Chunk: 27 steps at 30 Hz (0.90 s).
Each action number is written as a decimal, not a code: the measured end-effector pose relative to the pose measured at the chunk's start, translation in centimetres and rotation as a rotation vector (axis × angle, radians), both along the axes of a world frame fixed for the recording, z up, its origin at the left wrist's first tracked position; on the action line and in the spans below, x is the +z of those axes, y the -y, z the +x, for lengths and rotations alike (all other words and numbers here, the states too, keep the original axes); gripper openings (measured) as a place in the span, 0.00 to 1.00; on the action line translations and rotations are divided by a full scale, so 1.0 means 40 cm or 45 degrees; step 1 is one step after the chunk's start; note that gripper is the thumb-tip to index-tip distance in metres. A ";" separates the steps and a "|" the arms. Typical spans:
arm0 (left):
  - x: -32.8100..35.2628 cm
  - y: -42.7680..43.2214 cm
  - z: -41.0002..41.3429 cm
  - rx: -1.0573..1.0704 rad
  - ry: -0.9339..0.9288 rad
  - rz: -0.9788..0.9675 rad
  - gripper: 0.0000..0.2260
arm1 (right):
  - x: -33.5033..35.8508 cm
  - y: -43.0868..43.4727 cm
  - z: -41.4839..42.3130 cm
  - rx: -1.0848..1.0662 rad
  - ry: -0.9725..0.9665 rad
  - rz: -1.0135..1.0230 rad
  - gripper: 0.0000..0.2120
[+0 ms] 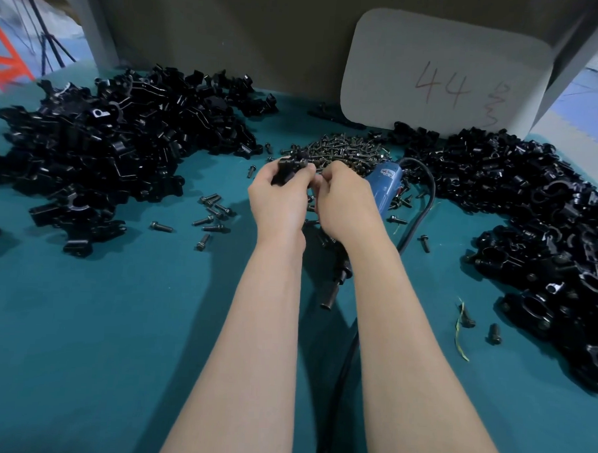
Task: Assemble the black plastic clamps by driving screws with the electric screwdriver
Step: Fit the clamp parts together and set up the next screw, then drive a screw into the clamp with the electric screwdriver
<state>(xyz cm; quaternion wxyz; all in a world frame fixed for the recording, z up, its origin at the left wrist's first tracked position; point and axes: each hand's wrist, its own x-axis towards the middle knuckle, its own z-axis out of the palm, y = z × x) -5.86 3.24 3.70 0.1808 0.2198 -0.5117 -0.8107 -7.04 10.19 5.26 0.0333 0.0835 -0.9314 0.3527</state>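
Over the teal mat (98,320), before the screw pile (342,151): grips a black clamp (288,169) in the curled left hand (278,194), likely for fitting; curls the right hand (346,201) against it, contents hidden. Leaves the electric screwdriver (385,185) lying beside, within reach.

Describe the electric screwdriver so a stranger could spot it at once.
On the teal table, find the pale card marked 44, then the screw pile in front of it. The electric screwdriver lies beside that pile, partly under the right hand: the only blue thing among black parts.
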 end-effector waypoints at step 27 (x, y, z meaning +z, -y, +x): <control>-0.006 0.052 0.005 -0.365 -0.286 0.898 0.04 | 0.088 -0.147 0.000 -0.317 0.392 -1.849 0.03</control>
